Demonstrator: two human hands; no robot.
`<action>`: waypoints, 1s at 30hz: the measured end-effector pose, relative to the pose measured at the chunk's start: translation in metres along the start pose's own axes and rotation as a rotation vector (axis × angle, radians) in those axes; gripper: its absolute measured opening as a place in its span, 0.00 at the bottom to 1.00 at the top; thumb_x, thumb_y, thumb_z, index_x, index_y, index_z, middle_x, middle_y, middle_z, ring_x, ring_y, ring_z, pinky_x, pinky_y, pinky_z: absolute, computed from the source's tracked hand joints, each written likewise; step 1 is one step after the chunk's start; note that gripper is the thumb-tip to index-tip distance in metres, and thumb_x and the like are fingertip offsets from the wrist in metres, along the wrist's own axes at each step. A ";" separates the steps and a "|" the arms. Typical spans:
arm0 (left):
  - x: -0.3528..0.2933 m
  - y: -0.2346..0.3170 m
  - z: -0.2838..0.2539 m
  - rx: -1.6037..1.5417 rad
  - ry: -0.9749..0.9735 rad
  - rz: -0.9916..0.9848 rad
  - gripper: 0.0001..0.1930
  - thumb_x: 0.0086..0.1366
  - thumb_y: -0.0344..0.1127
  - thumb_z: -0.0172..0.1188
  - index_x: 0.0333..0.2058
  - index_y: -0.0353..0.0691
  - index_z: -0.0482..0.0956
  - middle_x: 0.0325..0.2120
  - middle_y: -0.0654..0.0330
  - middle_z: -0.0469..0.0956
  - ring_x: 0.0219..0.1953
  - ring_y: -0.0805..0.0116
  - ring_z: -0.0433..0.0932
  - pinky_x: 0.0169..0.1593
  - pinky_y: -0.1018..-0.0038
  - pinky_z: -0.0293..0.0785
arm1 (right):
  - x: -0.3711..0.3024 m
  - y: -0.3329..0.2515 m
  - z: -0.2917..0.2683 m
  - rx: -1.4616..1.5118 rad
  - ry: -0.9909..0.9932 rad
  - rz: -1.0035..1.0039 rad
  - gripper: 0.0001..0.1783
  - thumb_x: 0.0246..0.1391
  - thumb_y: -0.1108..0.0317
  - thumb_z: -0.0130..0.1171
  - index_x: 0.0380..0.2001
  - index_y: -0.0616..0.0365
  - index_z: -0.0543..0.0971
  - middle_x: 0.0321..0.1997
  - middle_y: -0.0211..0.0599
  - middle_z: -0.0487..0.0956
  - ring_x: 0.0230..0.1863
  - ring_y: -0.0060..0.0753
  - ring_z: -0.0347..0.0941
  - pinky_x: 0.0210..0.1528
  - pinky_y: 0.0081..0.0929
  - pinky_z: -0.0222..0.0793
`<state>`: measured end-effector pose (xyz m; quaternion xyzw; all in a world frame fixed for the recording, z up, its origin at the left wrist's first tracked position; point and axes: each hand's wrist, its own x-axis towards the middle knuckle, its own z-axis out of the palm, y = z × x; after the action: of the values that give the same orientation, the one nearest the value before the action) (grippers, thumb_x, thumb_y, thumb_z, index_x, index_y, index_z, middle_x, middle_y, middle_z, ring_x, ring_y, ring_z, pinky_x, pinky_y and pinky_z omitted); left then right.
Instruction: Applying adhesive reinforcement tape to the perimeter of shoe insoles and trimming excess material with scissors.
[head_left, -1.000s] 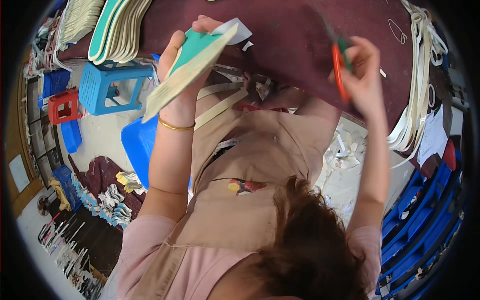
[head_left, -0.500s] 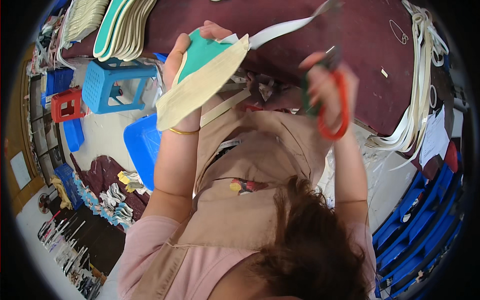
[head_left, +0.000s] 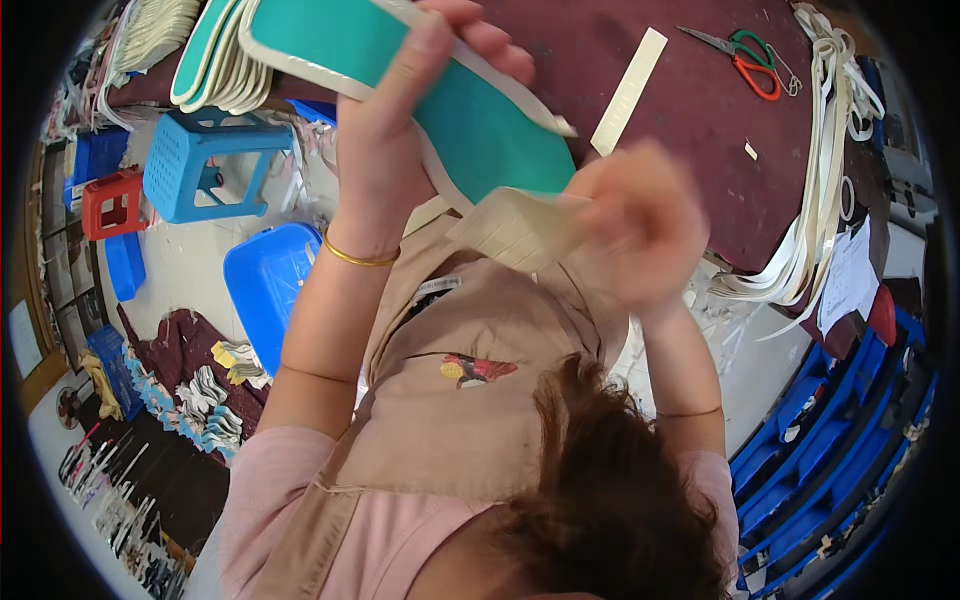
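Observation:
My left hand [head_left: 400, 130] is closed around a green insole [head_left: 505, 135] with a white border, its thumb across the top face. At the insole's near end, a cream flap of cloth [head_left: 522, 228] bends away from the green face. My right hand [head_left: 640, 220], blurred by motion, pinches the edge of that flap; its fingertips are not sharp. Scissors [head_left: 752, 66] with one green and one orange-red handle lie on the maroon tabletop [head_left: 700, 140]. Between them and the insole lies a flat cream strip [head_left: 629, 92].
Green insoles [head_left: 215, 60] lie stacked at the far left. Long white strips [head_left: 822, 180] hang over the table's right edge beside a paper sheet [head_left: 848, 280]. Left of me are a blue stool [head_left: 185, 170], a red stool [head_left: 112, 204] and a blue bin [head_left: 262, 275]. Blue racks [head_left: 830, 440] stand at lower right.
The scissors have left my right hand and lie on the table, as does a cream strip. The insole has turned its green face up, and my right hand has moved to its near end.

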<state>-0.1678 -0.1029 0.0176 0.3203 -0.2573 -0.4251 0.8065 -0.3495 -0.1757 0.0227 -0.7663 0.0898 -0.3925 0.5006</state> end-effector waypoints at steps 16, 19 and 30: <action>0.024 -0.012 0.008 -0.330 -0.189 -0.411 0.47 0.55 0.73 0.37 0.57 0.33 0.57 0.54 0.43 0.64 0.53 0.54 0.70 0.53 0.63 0.70 | -0.051 0.034 0.022 0.808 -0.138 1.139 0.24 0.51 0.50 0.60 0.32 0.66 0.79 0.30 0.33 0.80 0.33 0.22 0.76 0.34 0.17 0.70; 0.024 -0.016 -0.005 -0.464 -0.348 -0.524 0.40 0.60 0.67 0.41 0.53 0.32 0.63 0.50 0.48 0.69 0.48 0.60 0.73 0.51 0.65 0.71 | -0.061 0.046 0.019 0.471 -0.370 1.039 0.25 0.52 0.53 0.60 0.40 0.67 0.76 0.33 0.36 0.79 0.33 0.21 0.75 0.35 0.18 0.70; 0.004 -0.036 -0.045 0.858 -0.655 0.035 0.21 0.66 0.44 0.49 0.48 0.32 0.72 0.28 0.58 0.79 0.32 0.71 0.80 0.34 0.74 0.76 | -0.005 0.049 -0.032 1.806 -0.438 0.750 0.28 0.62 0.50 0.40 0.40 0.69 0.73 0.32 0.40 0.79 0.27 0.33 0.77 0.30 0.24 0.74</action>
<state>-0.1537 -0.1082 -0.0383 0.4672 -0.6512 -0.3459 0.4878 -0.3624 -0.2190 -0.0143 -0.0768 -0.1003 0.0193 0.9918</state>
